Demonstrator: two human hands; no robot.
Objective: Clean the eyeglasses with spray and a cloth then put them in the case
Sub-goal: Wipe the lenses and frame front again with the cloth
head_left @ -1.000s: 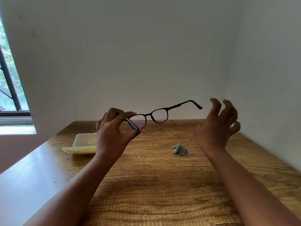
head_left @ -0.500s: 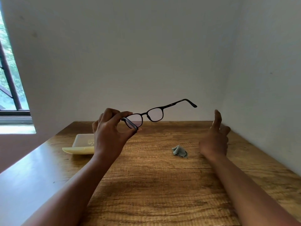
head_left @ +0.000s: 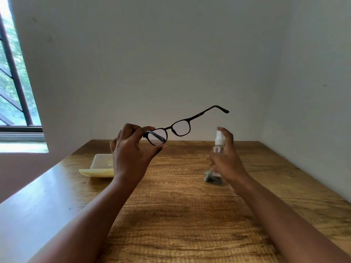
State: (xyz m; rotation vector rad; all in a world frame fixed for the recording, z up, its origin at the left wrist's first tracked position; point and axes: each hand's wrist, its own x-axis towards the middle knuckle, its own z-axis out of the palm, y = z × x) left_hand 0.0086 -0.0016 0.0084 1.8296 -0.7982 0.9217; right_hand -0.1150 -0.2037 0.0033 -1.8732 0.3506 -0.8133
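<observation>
Left hand point(head_left: 131, 154): thumb and fingers pinch the near temple of the black thin-rimmed eyeglasses point(head_left: 180, 128), just at the left lens, holding them up in the air above the brown wood-grain table point(head_left: 180, 215). Far temple is unfolded and juts up and right, free of any contact.

Right hand point(head_left: 227, 158): fingers curled round a small clear plastic spray bottle with a white nozzle point(head_left: 218, 141), forefinger up by the top of the nozzle (whether it presses the head, cannot tell). Bottle is upright, near the right lens but below it and apart from it.

Step in hand, as I judge it: the spray stage, with wiping and casing not yet done. Next move calls for aiming the nozzle at the lenses and pumping, keeping the frame steady in the pinch.

Crumpled grey cleaning cloth point(head_left: 209, 177) lies on the table just behind the right wrist, partly hidden by it. Pale yellow open glasses case point(head_left: 100, 166) sits on the table at the left, behind the left wrist, well apart from the eyeglasses.
</observation>
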